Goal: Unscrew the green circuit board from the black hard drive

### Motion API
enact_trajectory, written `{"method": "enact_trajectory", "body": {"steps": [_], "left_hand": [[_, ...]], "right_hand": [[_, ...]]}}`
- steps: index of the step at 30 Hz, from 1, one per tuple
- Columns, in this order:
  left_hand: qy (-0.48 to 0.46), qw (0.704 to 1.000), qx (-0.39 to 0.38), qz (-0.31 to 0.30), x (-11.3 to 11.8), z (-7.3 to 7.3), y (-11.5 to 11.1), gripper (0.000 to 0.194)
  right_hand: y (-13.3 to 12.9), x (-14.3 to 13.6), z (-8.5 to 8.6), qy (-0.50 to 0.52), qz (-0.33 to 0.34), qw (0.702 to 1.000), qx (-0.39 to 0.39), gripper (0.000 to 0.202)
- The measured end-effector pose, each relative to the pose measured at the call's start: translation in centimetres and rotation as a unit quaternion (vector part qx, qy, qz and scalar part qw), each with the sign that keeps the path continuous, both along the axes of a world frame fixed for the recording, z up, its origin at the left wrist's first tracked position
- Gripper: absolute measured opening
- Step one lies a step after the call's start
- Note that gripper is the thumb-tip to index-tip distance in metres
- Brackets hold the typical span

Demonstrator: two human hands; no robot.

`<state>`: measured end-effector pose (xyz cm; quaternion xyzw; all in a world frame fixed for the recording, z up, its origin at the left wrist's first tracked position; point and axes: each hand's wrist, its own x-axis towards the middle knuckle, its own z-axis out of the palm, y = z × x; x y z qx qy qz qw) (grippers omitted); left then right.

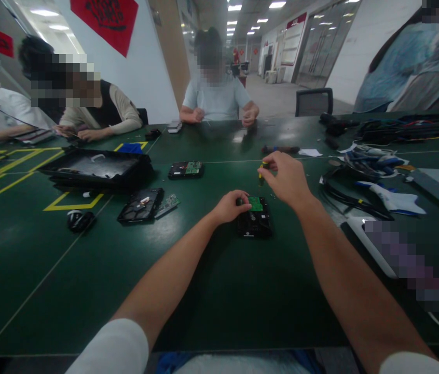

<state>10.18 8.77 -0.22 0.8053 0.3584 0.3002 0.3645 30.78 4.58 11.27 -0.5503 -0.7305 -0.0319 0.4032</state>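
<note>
A black hard drive (256,223) with a green circuit board lies on the table in front of me. My left hand (232,206) is closed on its upper left edge, thumb and fingers at the circuit board. Above the drive's far right corner, my right hand (286,174) pinches a short yellow-and-black screwdriver (261,179), which points down. Its tip appears apart from the drive, though it is too small to be sure. Tiny screws (273,196) seem to lie just beyond the drive.
Left of my hands are another hard drive (186,170), an opened drive casing (140,206), a loose circuit board (168,205), a black tray (97,169) and a mouse (80,221). Gloves (393,197), cables (344,192) and a white-edged phone-like object (375,244) lie right. Several people sit or stand around.
</note>
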Motion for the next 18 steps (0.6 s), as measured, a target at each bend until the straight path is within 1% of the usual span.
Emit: {"method": "enact_trajectory", "body": {"steps": [2, 5, 9, 11, 15, 18], "left_hand": [[-0.005, 1.000, 0.000, 0.000, 0.03, -0.03, 0.02, 0.011], [-0.007, 1.000, 0.003, -0.002, 0.04, -0.11, 0.08, 0.011], [-0.002, 1.000, 0.005, 0.000, -0.01, -0.23, 0.12, 0.011], [-0.001, 1.000, 0.007, 0.000, -0.04, -0.29, 0.14, 0.011], [0.000, 1.000, 0.002, 0.000, -0.04, -0.37, 0.18, 0.011], [-0.002, 1.000, -0.001, 0.001, -0.01, -0.34, 0.16, 0.011]], "right_hand": [[-0.06, -0.06, 0.08, -0.010, -0.002, 1.000, 0.009, 0.015], [-0.12, -0.28, 0.09, -0.012, 0.011, 1.000, 0.016, 0.014], [0.05, -0.51, -0.21, 0.052, 0.012, 0.999, 0.010, 0.013], [0.11, -0.50, -0.28, 0.066, 0.007, 0.998, 0.012, 0.012], [-0.06, -0.39, -0.03, 0.022, 0.003, 0.999, 0.025, 0.008], [-0.25, -0.47, 0.12, 0.006, 0.014, 1.000, 0.025, 0.008]]}}
